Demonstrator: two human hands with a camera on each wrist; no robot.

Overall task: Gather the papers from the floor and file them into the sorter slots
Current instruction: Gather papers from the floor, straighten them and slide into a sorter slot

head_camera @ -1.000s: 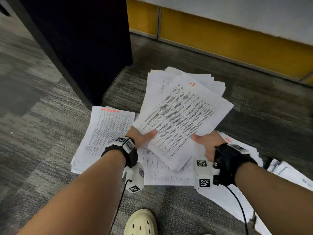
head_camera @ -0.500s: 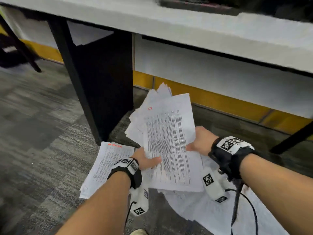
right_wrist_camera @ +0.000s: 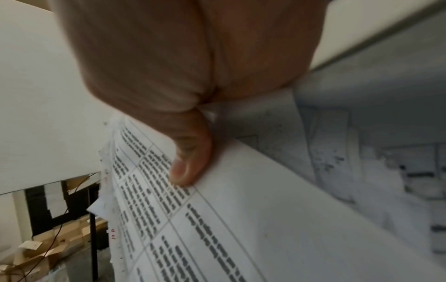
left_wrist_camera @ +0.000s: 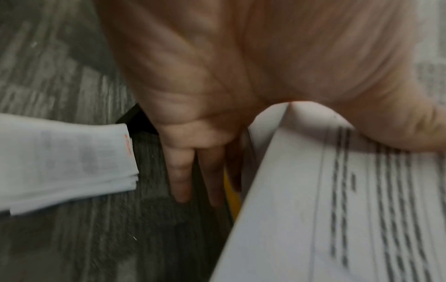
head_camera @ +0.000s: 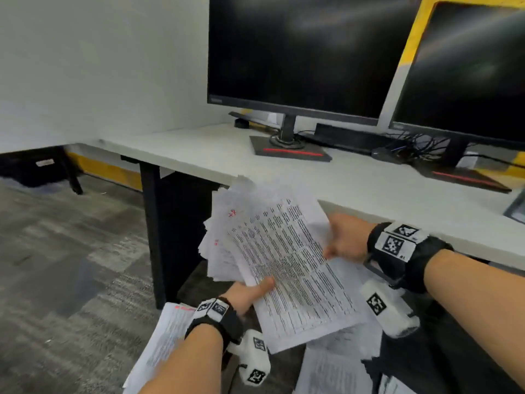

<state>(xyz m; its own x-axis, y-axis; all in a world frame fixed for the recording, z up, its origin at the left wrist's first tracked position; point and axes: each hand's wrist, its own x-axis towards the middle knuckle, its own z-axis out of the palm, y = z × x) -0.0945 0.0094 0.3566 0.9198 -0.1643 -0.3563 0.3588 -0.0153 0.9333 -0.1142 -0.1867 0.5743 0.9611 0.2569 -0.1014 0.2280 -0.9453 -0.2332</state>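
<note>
Both hands hold a thick, uneven stack of printed papers (head_camera: pixel 287 260) in the air, just in front of the desk edge. My left hand (head_camera: pixel 250 294) grips its near left edge, thumb on top and fingers (left_wrist_camera: pixel 183 171) underneath. My right hand (head_camera: pixel 343 240) pinches the right edge, thumb (right_wrist_camera: pixel 188 164) pressed on the top sheet (right_wrist_camera: pixel 241 219). More papers (head_camera: pixel 164 336) lie on the carpet at the lower left, also seen as floor papers (left_wrist_camera: pixel 65 160) in the left wrist view. Other sheets (head_camera: pixel 332 371) lie below the stack. No sorter shows in any view.
A white desk (head_camera: pixel 227 155) stands ahead with two dark monitors (head_camera: pixel 306 52), a dock and tangled cables (head_camera: pixel 420 143). A black desk leg (head_camera: pixel 153 231) stands left of the stack. Grey carpet (head_camera: pixel 62 265) stretches to the left. Cardboard boxes (right_wrist_camera: pixel 48 248) lie under a far desk.
Both hands have lifted the paper stack from floor level up to the desk edge. The view has risen from the carpet to the desk top and monitors.
</note>
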